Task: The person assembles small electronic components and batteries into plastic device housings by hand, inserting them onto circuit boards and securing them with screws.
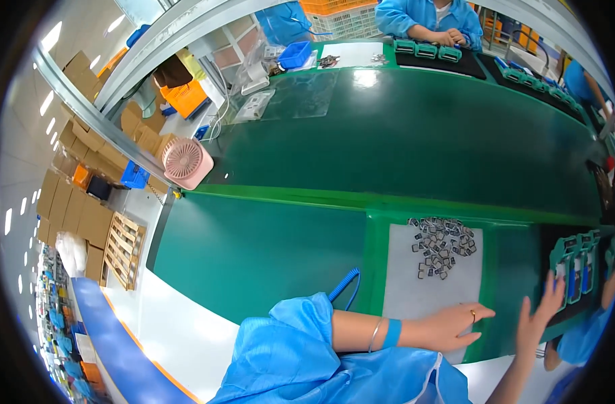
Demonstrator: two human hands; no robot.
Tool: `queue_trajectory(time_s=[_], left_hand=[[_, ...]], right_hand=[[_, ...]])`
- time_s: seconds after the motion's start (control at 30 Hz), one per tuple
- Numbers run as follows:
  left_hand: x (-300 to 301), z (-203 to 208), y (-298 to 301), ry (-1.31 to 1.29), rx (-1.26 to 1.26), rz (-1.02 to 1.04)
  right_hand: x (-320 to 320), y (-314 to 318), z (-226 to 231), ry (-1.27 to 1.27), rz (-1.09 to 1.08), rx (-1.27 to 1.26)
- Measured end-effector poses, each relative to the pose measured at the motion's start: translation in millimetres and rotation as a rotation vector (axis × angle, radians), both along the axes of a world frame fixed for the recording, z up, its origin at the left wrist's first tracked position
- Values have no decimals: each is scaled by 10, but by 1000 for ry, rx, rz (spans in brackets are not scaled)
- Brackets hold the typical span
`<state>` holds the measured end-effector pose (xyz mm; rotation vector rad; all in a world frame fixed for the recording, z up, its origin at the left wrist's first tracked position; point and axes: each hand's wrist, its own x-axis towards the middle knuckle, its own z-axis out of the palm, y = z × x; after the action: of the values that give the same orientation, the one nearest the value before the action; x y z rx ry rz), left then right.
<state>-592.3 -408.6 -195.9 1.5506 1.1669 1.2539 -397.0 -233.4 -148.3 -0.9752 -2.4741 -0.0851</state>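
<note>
My left hand (449, 327) reaches across the lower part of a white sheet (408, 289), thumb and index finger apart and nothing visible in it. A blue wrist strap (392, 332) and a bracelet circle that wrist. Many small square metal-edged parts (442, 244) lie scattered on the sheet's upper half. To the right, my right hand (540, 315) is open, its fingers spread, beside a row of green frames (575, 266) with blue and white insides. Whether its fingertips touch the nearest frame, I cannot tell.
A pink fan (187, 163) stands at the left end of the green bench (274, 249). Blue coiled cord (344, 283) rises near my left elbow. Across the bench a person in blue (432, 23) sits behind more green frames (425, 50). Another person's sleeve (583, 340) is close at right.
</note>
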Motion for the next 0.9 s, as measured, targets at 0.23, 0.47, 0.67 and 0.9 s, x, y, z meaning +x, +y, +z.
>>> queue_trajectory(time_s=[0.23,0.47,0.67,0.9], left_hand=[[-4,-199,-18,-19,32,16],[72,-227,13,-35,149,60],[76,-313,5,17,162,29],[116,-300,-7,-14,193,62]], right_hand=[[-1483,-604,70,352,616,-767],[-1578,-479,-289,507,466,-924],[-1597,-533,-216,412,552,-925],[-1597,-587,-248,435,572,-961]])
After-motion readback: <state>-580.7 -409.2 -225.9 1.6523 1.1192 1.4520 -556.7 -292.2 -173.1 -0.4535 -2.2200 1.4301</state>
